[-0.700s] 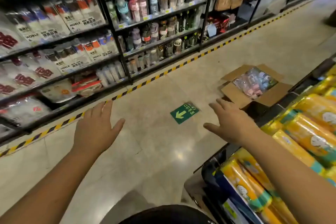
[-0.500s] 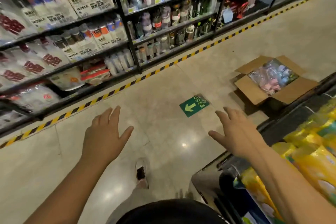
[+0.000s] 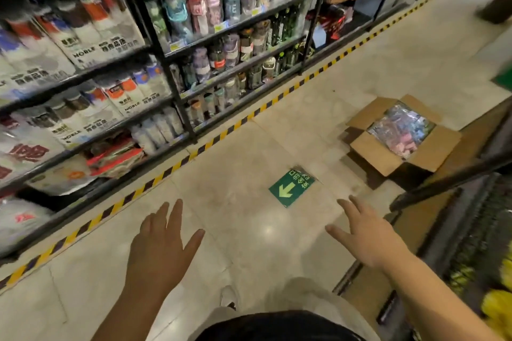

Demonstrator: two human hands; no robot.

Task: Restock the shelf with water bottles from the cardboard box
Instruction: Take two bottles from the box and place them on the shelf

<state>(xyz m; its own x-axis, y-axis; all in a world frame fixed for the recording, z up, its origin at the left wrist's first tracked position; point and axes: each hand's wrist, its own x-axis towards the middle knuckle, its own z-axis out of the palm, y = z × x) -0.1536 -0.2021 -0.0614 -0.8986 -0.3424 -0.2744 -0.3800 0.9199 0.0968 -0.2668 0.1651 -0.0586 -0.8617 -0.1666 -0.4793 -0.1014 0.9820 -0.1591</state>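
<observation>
An open cardboard box [image 3: 372, 148] stands on the floor at the right, flaps spread, with plastic-wrapped bottles [image 3: 401, 130] inside. Across the aisle a black shelf unit [image 3: 238, 23] carries rows of coloured bottles on several levels. My left hand [image 3: 159, 246] hovers over the floor in the lower middle, empty, fingers spread. To its right my right hand [image 3: 365, 235] is also empty and spread, well short of the box. Both hands are far from the shelf.
A yellow-black hazard stripe [image 3: 177, 167] runs along the shelf base. On the floor between my hands and the box lies a green arrow sign [image 3: 291, 187]. Dark shelving with yellow packs [image 3: 496, 310] crowds the right edge. My shoe [image 3: 228, 296] shows below.
The view has shifted left and down the aisle; the box sits farther right and higher. Both hands stayed open and dropped lower in view. My foot and leg have come into sight.
</observation>
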